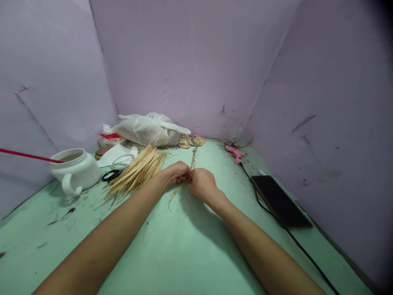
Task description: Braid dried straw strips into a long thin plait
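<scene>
A thin braided straw cord (194,157) runs toward me from a flat woven straw piece (197,141) near the back wall. My left hand (178,172) and my right hand (202,182) meet at its near end, fingers closed in a pinch on it. Loose straw ends (173,196) hang below my left hand. The exact grip is partly hidden behind the fingers. To the left of my hands lies a fanned bundle of dry straw strips (139,170).
Scissors (112,175), a wire ring (123,161) and a white pot (78,170) holding a red stick (30,155) stand left. A plastic bag (150,129) lies behind. At right are a pink glue gun (236,154), its black cable (260,205) and a phone (281,200).
</scene>
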A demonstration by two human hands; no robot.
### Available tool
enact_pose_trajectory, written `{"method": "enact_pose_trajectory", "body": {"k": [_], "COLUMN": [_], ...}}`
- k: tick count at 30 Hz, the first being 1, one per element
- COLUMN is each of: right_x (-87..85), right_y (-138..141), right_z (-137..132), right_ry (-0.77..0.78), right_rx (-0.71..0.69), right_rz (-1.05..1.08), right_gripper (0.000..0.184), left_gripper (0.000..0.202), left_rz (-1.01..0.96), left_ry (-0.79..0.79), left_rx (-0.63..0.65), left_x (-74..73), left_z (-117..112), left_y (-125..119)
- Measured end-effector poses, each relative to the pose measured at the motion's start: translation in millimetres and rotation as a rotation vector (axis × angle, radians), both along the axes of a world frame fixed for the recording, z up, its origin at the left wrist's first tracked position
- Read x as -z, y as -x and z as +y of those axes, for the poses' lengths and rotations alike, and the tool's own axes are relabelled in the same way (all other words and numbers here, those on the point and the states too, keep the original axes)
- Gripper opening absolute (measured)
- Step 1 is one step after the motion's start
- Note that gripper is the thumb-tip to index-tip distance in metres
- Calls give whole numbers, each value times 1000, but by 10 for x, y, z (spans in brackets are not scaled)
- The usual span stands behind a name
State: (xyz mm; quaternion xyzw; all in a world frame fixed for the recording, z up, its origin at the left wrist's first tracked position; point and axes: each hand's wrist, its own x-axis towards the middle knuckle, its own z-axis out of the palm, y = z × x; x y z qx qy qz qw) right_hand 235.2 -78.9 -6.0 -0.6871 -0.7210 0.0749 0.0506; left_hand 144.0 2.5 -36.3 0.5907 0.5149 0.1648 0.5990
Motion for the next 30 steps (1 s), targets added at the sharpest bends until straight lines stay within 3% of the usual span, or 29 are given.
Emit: {"method": "enact_pose_trajectory", "body": {"k": [5, 10, 12, 16, 20, 25, 30], "right_x": [-71, -41, 36, 157, 202, 277, 361], "right_y": [-140, -336, -332, -244, -233, -306, -305], "right_z": [81, 289, 345, 378, 400, 445, 478], "right_ry": [-17, -84, 93, 351, 403, 328, 252], "right_rx": [-7, 249, 333, 347, 326, 277, 316], "right_rz": [125, 641, 893, 1223, 1236, 1129, 1042], "right_gripper": [17, 25, 18, 9, 13, 8, 6], "left_gripper": [15, 13, 14, 18, 7, 9, 8], "left_rz": [121, -39, -52, -47, 16, 143, 368], "left_ry": [-21, 22, 32, 39, 19, -45, -296], "left_rx": [-12, 58, 70, 81, 83, 119, 74], "left_x": [-55, -101, -92, -74, -101, -176, -231], "left_z": [-22, -32, -18, -1, -16, -39, -86], "left_y": [25, 71, 78, 71, 67, 66, 34]}}
